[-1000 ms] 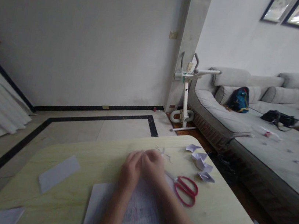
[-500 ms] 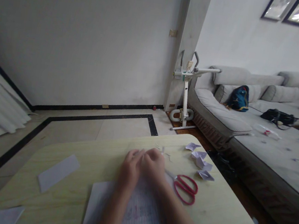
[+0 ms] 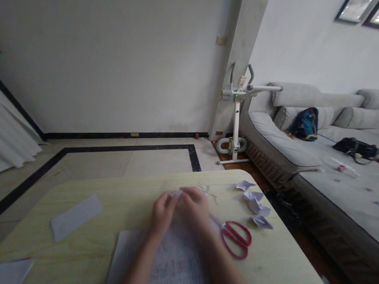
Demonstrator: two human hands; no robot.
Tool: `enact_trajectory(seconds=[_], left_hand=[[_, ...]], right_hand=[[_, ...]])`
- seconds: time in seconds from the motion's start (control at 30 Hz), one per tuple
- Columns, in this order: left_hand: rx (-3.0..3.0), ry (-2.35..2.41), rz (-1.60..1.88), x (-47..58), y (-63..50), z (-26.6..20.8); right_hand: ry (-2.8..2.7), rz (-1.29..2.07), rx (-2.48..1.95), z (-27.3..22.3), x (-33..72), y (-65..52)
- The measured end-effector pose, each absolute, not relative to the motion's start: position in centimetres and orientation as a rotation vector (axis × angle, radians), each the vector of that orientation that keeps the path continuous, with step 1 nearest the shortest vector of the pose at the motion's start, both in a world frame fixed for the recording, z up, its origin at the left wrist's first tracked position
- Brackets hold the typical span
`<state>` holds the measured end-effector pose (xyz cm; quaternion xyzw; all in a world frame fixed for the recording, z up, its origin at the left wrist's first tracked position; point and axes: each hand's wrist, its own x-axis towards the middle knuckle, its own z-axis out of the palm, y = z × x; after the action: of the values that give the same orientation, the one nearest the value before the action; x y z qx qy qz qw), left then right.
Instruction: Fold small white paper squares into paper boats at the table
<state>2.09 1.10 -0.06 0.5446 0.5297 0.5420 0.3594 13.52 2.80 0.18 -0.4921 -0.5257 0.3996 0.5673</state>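
Observation:
My left hand (image 3: 163,211) and my right hand (image 3: 195,207) meet over the far middle of the table, fingers closed round a small piece of white paper (image 3: 177,193). Most of that paper is hidden by the fingers, so its shape cannot be made out. Below my wrists lies a lined notebook page (image 3: 171,271) with writing on it. Red-handled scissors (image 3: 236,239) rest just right of my right hand, their blades partly behind my arm. Several small folded paper pieces (image 3: 256,204) sit near the table's right edge.
Thin paper scraps (image 3: 208,191) are scattered beyond my right hand. A white paper rectangle (image 3: 76,217) lies on the left of the wooden table (image 3: 88,259), and white paper (image 3: 4,272) lies at its near left corner. A grey sofa (image 3: 281,143) and an exercise machine (image 3: 236,120) stand beyond.
Both hands stay together on the small paper; their fingers have shifted slightly, and a little more of the paper shows. The whole view has moved a little. Scissors and folded pieces stay put.

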Motion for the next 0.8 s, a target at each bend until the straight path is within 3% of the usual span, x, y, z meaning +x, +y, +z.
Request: enact_trajectory(seconds=[0.3, 0.8], left_hand=[[1.217, 1.241, 1.417, 2.15, 1.32, -0.04], [1.310, 1.262, 1.362, 2.13, 1.25, 0.18]], right_hand=[[-1.155, 1.128, -1.096, 0.78, 13.54, 2.69], [-1.142, 1.014, -1.146, 0.38, 13.65, 2.91]])
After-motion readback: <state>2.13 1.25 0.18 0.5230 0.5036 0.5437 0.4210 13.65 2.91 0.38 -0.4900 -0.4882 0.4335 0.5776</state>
